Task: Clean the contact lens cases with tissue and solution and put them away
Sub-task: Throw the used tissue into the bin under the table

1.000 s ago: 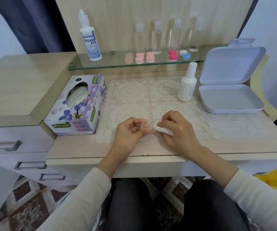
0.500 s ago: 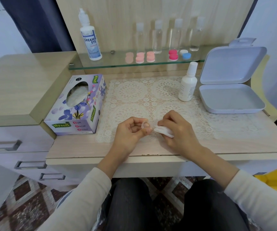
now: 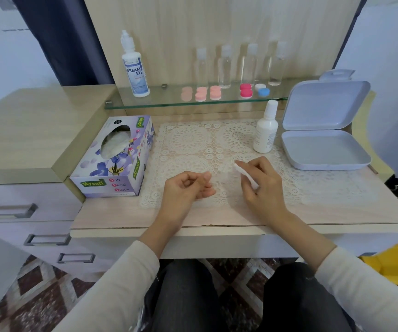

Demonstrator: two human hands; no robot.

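Observation:
My left hand (image 3: 188,188) hovers over the lace mat (image 3: 193,144) with its fingers curled, pinching a small clear lens case part (image 3: 206,174) that is blurred and barely shows. A little to the right, my right hand (image 3: 262,185) holds a folded white tissue (image 3: 243,173) between thumb and fingers. The hands are apart. A small white solution bottle (image 3: 265,133) stands on the mat behind my right hand. Pink lens cases (image 3: 201,93), a magenta one (image 3: 246,90) and a blue and white one (image 3: 262,90) sit on the glass shelf (image 3: 164,101).
A tissue box (image 3: 111,159) lies left of the mat. An open grey hinged box (image 3: 322,149) stands at the right. On the shelf are a large "Dream Eye" bottle (image 3: 135,70) and several clear bottles (image 3: 225,65). Drawers sit at the lower left.
My hands were together, the tissue against the clear part in my left hand. They have now pulled apart, the right hand moving right with the tissue.

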